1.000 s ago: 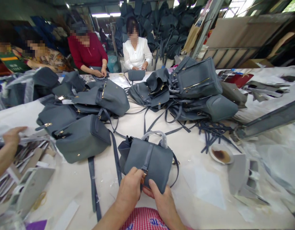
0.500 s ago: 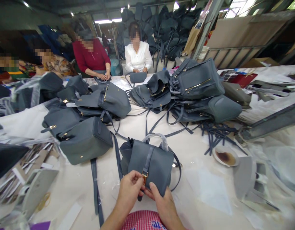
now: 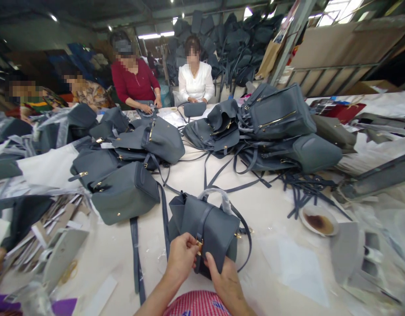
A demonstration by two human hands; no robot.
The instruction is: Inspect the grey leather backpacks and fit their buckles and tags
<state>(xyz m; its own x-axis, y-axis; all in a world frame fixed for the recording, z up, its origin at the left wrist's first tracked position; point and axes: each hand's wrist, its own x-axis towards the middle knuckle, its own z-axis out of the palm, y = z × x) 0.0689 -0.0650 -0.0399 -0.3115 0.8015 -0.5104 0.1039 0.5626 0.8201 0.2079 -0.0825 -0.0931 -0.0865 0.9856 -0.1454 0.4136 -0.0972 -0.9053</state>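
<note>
A slate-blue leather bag point(image 3: 213, 228) with a plastic-wrapped handle point(image 3: 216, 196) lies on the white table point(image 3: 274, 263) right in front of me. My left hand point(image 3: 181, 255) pinches the gold buckle point(image 3: 198, 244) at the end of the bag's front strap. My right hand point(image 3: 224, 278) grips the lower edge of the bag's flap beside it. Both hands are closed on the bag. A long blue strap point(image 3: 135, 252) trails off the bag's left side toward me.
Several more blue bags are piled at left point(image 3: 125, 195) and at back right point(image 3: 277, 116). Loose straps point(image 3: 302, 188) and a stained dish point(image 3: 319, 221) lie at right. Several people sit across the table point(image 3: 195, 81). Paper and card scraps point(image 3: 57, 250) cover the left side.
The flap has been drawn lower toward me, and my left hand's pinch has moved onto the buckle. A co-worker's hand at far left has withdrawn toward the frame's lower left edge.
</note>
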